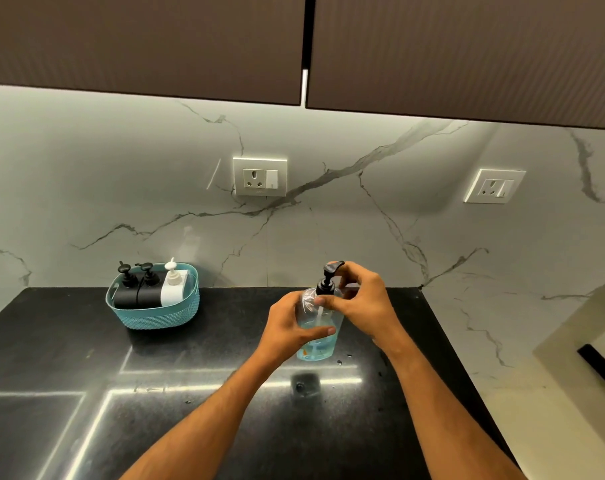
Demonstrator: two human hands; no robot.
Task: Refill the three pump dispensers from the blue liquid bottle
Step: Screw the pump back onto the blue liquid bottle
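**Head view: both hands on the blue liquid bottle**

Head view, and the clear blue liquid bottle (316,336) stands upright on the black counter (197,393), well to the right of the teal basket (155,315). The left hand (289,332) wraps round the bottle's body, thumb across the front. The right hand (361,303) pinches the collar of the black pump top (329,278), fingers curled over it. Blue liquid fills roughly the lower half. Inside the teal basket sit three pump dispensers: two black ones (136,289) and, on the basket's right side, a white one (173,287). Above and right of the basket, a wall socket (259,177) sits on the marble backsplash.
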